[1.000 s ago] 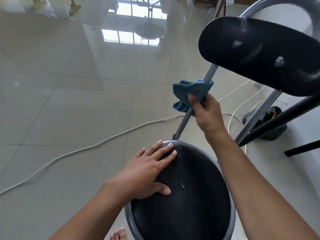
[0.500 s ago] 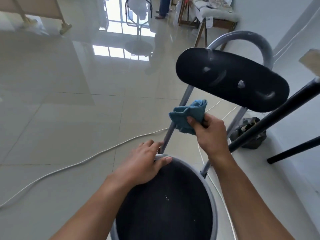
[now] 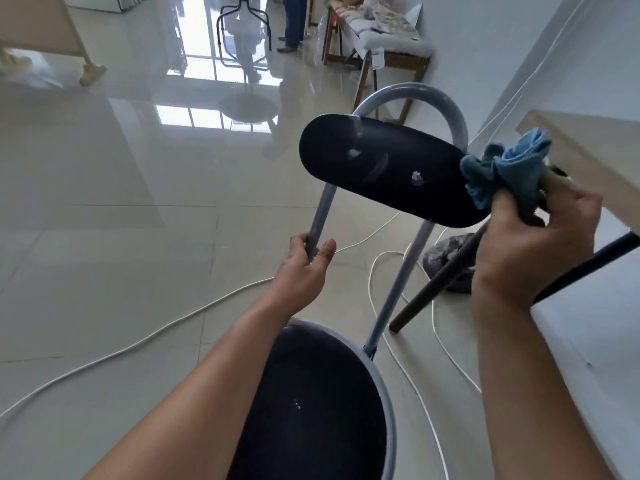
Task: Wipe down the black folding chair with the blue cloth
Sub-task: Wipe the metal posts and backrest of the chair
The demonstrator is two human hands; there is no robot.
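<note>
I judge I am between strokes: the frame tube is gripped and the cloth is bunched up, ready for the backrest. My left hand (image 3: pixel 304 265) is curled around the grey left upright (image 3: pixel 320 220) of the black folding chair (image 3: pixel 381 168), fingers wrapped behind the tube and the thumb lifted beside it, steadying the chair. My right hand (image 3: pixel 533 237) is closed in a pinch on the blue cloth (image 3: pixel 505 168), which is crumpled into a wad that sticks up above my fingers, just beside the right end of the oval black backrest. Whether the cloth is touching the backrest or only in front of it, I cannot tell. A dark desk leg (image 3: pixel 436 282) crosses behind that hand, so contact there is hard to read.

The backrest shows a few pale smudges and streaks, and the round seat (image 3: pixel 311 410) below me has small specks. For the next move I would press the wad flat against the backrest and sweep it leftward over those marks, holding the upright firm so the chair does not tip or fold.
</note>
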